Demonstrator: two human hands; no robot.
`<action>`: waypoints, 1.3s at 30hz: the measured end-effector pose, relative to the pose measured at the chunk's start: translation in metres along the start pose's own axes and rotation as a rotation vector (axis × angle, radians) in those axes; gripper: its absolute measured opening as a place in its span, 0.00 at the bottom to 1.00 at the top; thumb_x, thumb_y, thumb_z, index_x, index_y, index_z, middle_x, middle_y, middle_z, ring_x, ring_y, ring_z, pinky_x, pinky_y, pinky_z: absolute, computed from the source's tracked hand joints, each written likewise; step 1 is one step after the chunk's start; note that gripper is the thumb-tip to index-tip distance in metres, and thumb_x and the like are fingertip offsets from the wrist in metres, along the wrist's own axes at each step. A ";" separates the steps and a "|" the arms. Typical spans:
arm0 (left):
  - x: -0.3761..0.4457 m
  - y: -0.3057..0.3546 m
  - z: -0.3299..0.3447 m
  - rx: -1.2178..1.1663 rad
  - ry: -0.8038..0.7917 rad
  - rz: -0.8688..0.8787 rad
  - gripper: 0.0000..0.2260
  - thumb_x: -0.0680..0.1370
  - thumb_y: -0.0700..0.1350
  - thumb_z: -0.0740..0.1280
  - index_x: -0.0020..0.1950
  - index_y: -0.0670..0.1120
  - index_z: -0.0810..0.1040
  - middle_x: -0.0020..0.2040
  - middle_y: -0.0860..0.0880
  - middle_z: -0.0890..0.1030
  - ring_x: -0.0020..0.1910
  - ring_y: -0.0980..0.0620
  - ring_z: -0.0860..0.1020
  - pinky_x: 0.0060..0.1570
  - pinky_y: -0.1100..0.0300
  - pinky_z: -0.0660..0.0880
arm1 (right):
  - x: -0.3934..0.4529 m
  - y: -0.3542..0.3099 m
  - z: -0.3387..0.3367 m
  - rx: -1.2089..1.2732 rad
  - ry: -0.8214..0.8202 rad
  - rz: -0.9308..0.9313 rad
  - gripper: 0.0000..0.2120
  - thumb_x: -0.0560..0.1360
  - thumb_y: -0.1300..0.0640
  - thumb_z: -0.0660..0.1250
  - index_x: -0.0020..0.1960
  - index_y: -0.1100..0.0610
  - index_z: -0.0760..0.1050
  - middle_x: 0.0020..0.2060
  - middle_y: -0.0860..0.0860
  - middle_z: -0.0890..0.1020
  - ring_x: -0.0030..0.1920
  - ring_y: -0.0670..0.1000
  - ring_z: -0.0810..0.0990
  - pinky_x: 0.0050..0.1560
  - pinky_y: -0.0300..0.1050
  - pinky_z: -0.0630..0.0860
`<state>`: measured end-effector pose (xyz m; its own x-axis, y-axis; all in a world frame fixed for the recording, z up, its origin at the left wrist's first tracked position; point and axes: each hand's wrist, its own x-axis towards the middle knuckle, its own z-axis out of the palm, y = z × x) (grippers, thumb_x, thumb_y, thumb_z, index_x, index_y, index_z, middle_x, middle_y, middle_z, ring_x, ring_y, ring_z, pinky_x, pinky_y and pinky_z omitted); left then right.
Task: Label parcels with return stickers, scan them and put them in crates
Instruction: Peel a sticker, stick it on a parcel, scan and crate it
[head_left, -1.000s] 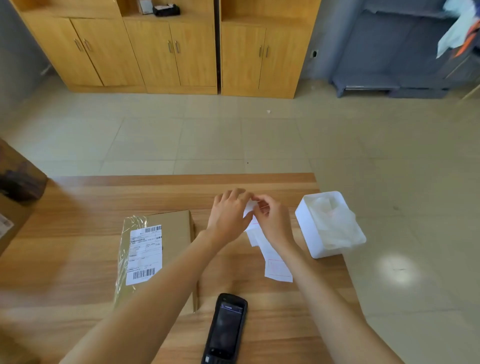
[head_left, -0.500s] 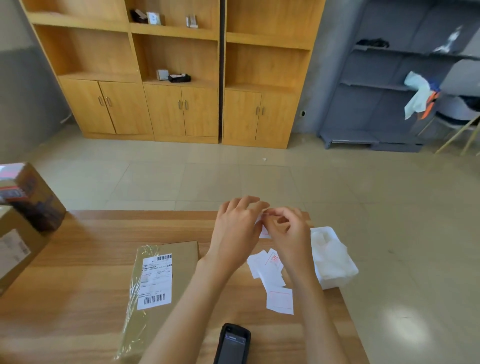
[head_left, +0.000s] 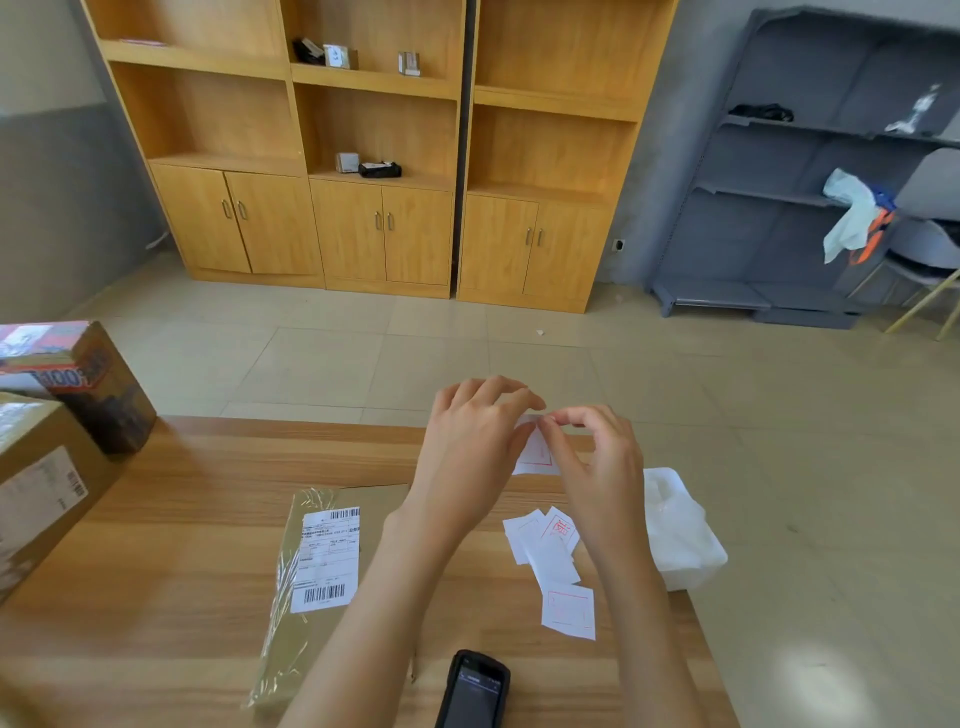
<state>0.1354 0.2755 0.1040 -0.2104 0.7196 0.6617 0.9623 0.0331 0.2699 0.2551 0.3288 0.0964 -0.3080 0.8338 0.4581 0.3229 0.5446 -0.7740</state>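
hands — left (head_left: 470, 447) and right (head_left: 597, 462) both pinch one sticker (head_left: 537, 457) above bench (head_left: 171, 566) | parcel (head_left: 322, 577) lies left — scanner (head_left: 475, 691) nearest

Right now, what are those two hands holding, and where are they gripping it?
Both hands, left and right, hold one small white sticker with a red frame, pinching its top edge between their fingertips above the table.

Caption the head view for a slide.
Both hands, left and right, pinch a return sticker above the table beside a flat parcel.
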 end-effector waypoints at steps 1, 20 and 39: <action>0.000 0.001 -0.001 -0.013 -0.006 -0.002 0.11 0.76 0.51 0.60 0.48 0.51 0.82 0.47 0.53 0.81 0.45 0.48 0.80 0.45 0.53 0.75 | 0.000 -0.001 0.000 -0.003 0.005 -0.011 0.04 0.76 0.55 0.68 0.44 0.48 0.75 0.42 0.38 0.77 0.50 0.44 0.73 0.50 0.34 0.67; 0.007 0.008 -0.008 -0.215 -0.145 -0.131 0.06 0.80 0.49 0.63 0.50 0.48 0.78 0.46 0.54 0.78 0.46 0.48 0.76 0.48 0.53 0.70 | 0.002 -0.005 -0.012 0.367 -0.119 0.221 0.14 0.82 0.51 0.58 0.46 0.56 0.79 0.38 0.46 0.82 0.42 0.45 0.79 0.44 0.40 0.73; 0.012 0.009 -0.019 -0.521 -0.172 -0.265 0.08 0.79 0.46 0.66 0.58 0.51 0.77 0.41 0.58 0.75 0.44 0.57 0.74 0.48 0.59 0.71 | 0.012 0.002 -0.022 0.894 -0.396 0.508 0.13 0.72 0.56 0.66 0.55 0.57 0.80 0.49 0.55 0.84 0.49 0.50 0.81 0.50 0.43 0.77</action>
<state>0.1378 0.2707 0.1275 -0.3590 0.8362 0.4145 0.6607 -0.0859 0.7457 0.2719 0.3418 0.1104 -0.6393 0.7672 -0.0522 -0.2221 -0.2492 -0.9426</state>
